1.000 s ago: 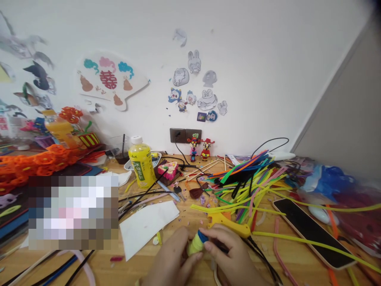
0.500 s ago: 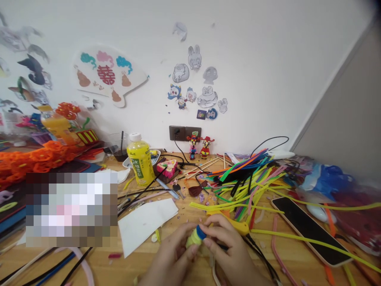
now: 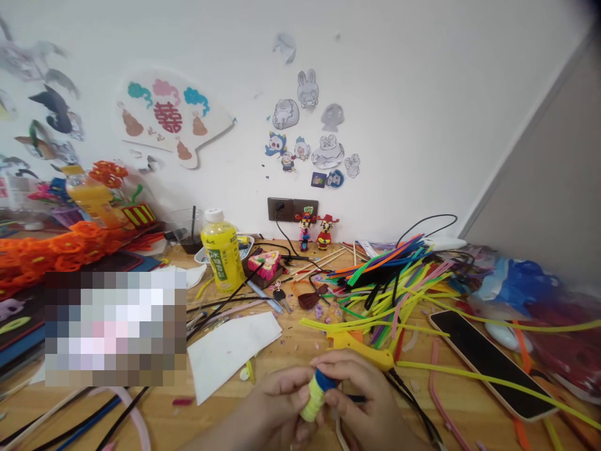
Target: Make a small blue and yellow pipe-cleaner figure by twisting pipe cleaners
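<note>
Even light is brightening the wall (image 3: 413, 94) beyond the right hand (image 3: 364, 394), while blur is softening the plastic bags (image 3: 561, 341) to its right.

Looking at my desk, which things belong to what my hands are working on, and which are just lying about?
With the job:
- yellow-and-blue piece, held by left hand and right hand
- coloured strips, probably

Apparently just lying about:
- phone
- drink bottle
- key
</note>
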A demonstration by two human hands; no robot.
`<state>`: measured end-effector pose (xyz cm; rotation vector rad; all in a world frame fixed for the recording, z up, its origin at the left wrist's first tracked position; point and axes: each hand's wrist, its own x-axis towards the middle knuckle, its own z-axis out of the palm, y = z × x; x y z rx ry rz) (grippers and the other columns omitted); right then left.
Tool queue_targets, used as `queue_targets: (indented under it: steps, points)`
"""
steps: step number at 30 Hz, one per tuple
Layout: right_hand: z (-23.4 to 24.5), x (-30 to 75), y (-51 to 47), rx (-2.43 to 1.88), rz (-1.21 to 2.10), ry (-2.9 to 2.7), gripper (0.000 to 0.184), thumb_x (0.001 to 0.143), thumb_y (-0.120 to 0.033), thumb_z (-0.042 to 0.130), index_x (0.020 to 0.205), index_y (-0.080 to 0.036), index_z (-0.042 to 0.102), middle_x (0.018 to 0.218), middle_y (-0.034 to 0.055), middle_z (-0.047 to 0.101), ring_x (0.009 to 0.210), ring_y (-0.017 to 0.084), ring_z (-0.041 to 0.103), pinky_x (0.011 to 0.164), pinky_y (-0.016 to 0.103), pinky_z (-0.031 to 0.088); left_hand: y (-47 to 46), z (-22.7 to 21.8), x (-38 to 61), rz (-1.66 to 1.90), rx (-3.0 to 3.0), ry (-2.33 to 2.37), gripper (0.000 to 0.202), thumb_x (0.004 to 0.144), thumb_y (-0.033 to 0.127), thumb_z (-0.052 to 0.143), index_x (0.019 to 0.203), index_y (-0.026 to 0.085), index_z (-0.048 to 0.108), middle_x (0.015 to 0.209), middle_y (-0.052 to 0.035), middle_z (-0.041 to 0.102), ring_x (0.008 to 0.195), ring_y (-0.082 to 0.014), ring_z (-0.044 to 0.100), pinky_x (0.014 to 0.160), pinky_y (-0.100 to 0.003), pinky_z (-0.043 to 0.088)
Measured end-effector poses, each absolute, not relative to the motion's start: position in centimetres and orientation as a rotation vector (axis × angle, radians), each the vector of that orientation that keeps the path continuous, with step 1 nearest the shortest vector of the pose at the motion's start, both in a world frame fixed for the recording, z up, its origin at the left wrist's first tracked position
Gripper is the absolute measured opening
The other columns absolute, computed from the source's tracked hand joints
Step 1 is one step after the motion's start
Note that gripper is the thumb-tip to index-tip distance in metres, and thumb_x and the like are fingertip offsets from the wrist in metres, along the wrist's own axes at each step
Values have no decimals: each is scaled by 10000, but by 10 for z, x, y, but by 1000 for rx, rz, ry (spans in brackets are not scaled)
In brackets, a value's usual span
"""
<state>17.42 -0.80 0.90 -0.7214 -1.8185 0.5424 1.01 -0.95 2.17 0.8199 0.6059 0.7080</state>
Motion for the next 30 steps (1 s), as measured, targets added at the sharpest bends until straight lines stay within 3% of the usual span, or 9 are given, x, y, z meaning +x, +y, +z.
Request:
queue_targets:
  steps: [6, 12, 16, 18, 20, 26, 30]
  points:
    - [7, 174, -8, -790, 551, -1861, 175, 810, -224, 521, 967, -222, 597, 923, 68, 663, 870, 169, 608, 715, 263, 511, -10, 17, 10, 761, 846, 631, 317, 705, 425, 598, 818, 130, 579, 581, 36, 469, 436, -37, 332, 425, -185, 179]
    - [7, 173, -9, -784, 528, -1930, 167, 793, -200, 534, 944, -212, 605, 882, 62, 652, 820, 164, 604, 718, 268, 500, -7, 13, 9, 658, 1195, 721, 391, 737, 529, 489, 711, 140, 515, 515, 65, 385, 445, -58, 308, 430, -172, 233]
    - [2, 173, -10, -849, 534, -1836, 155, 788, -188, 533, 915, -226, 614, 884, 50, 655, 827, 164, 605, 707, 244, 502, -9, 20, 5, 762, 1654, 841, 393, 791, 520, 387, 817, 158, 538, 727, -12, 531, 689, -141, 485, 656, -243, 384]
    - [0, 174, -9, -926, 558, -1748, 121, 779, -190, 544, 862, -225, 623, 869, 44, 654, 823, 166, 604, 718, 244, 497, -11, 21, 2, 790, 2064, 908, 402, 830, 489, 305, 846, 166, 544, 817, -49, 569, 785, -182, 499, 753, -310, 377]
    - [-1, 175, -7, -998, 612, -1668, 103, 780, -202, 539, 831, -219, 627, 860, 46, 649, 824, 170, 601, 735, 253, 491, -13, 18, 0, 754, 2477, 987, 421, 842, 461, 264, 772, 164, 554, 764, -56, 584, 736, -195, 500, 756, -362, 369]
    - [-1, 174, -4, -1088, 790, -1471, 139, 793, -263, 509, 860, -206, 617, 868, 61, 642, 822, 190, 601, 696, 264, 505, -21, -3, 12, 536, 3324, 1304, 244, 770, 369, 498, 724, 156, 608, 645, -19, 626, 693, -201, 549, 890, -407, 235]
    - [-1, 174, -7, -1086, 791, -1468, 165, 790, -267, 506, 896, -206, 618, 933, 67, 634, 895, 201, 581, 751, 280, 494, -33, -13, 23, 420, 3548, 1303, 247, 756, 265, 485, 846, 106, 651, 754, -81, 683, 799, -246, 583, 951, -468, 162]
